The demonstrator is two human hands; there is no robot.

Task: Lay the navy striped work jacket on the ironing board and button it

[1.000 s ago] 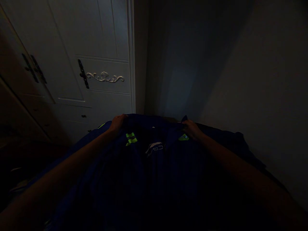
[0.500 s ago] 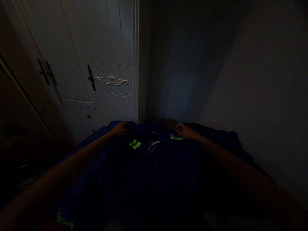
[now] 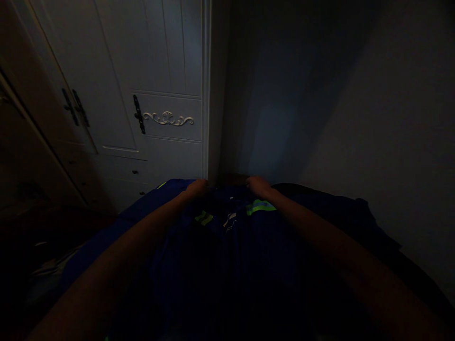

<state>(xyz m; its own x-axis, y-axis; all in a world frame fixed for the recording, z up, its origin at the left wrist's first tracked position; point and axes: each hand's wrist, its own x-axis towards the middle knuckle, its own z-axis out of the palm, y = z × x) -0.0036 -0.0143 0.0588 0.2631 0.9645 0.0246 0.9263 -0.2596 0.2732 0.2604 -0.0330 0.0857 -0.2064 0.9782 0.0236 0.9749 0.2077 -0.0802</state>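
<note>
A dark blue jacket (image 3: 263, 246) with yellow-green reflective strips lies spread out in front of me in dim light. My left hand (image 3: 197, 187) is closed on the fabric at the far edge, left of the collar. On the other side of the collar, my right hand (image 3: 259, 185) grips the same edge, above a bright strip (image 3: 261, 206). A duller strip (image 3: 204, 218) shows below my left hand. Between them, a pale label or print (image 3: 230, 220) sits near the neck opening. The jacket's lower part is lost in darkness.
Beyond the jacket on the left stands a white wardrobe (image 3: 170, 156) with dark handles (image 3: 139, 114) and a carved ornament (image 3: 168, 118). A plain wall (image 3: 373, 132) rises at the back and right. Dark, indistinct items (image 3: 53, 267) lie at the lower left.
Both hands have come closer together along the jacket's far edge, the left moving right and the right moving left. The jacket's sides reach out farther on both sides. The view has shifted slightly.
</note>
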